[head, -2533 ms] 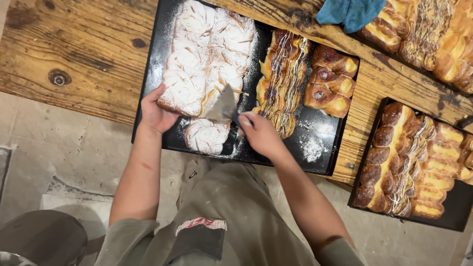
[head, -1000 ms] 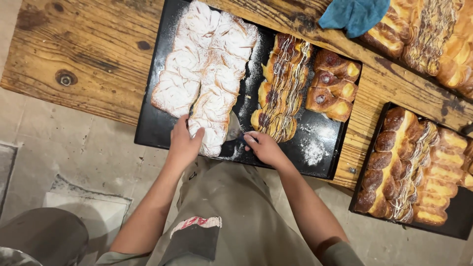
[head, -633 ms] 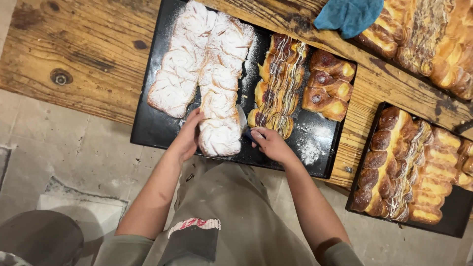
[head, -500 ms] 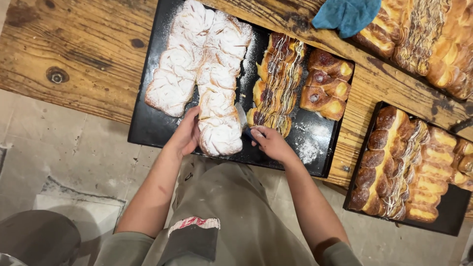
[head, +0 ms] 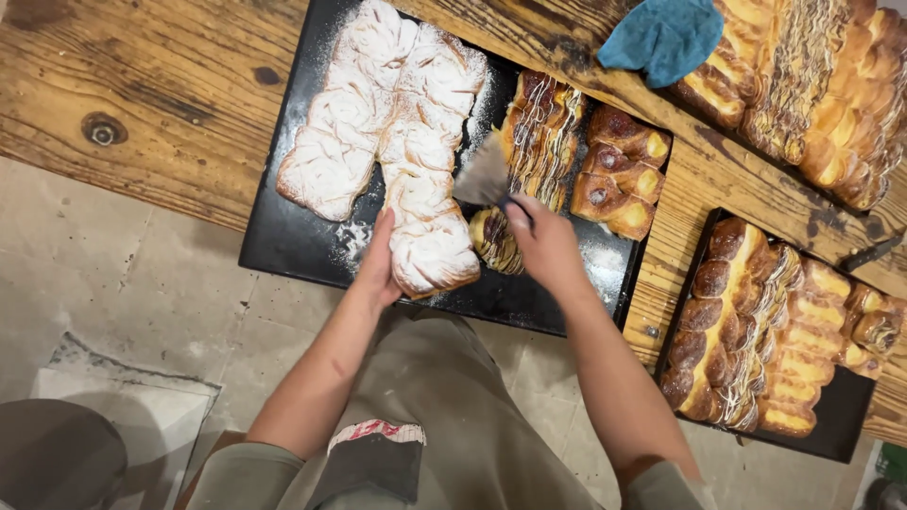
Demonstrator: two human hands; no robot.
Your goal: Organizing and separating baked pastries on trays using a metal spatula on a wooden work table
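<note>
Sugar-dusted pastry (head: 430, 203) on the black tray (head: 283, 241), nearest you.

Your left hand (head: 380, 263) presses flat against its side; your right hand (head: 543, 244) grips a metal scraper (head: 484, 178) beside it. Beyond lie chocolate-striped loaves (head: 539, 137) and a blue cloth (head: 661, 38).

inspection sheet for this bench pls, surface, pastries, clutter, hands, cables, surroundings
surface: rough wooden table, knots and cracks showing, carrying black baking trays
job's things: sugar-dusted pastry strip on the near black tray, beside a second dusted strip; a metal scraper blade stands between the dusted strip and the chocolate-drizzled pastry
clutter: blue cloth on the table's back edge; loose sugar on the tray
grips: left hand flat against the dusted strip's side; right hand closed on the scraper's handle
cables: nothing seen
surroundings: two more trays of glazed drizzled loaves to the right; pale stone floor below
</note>
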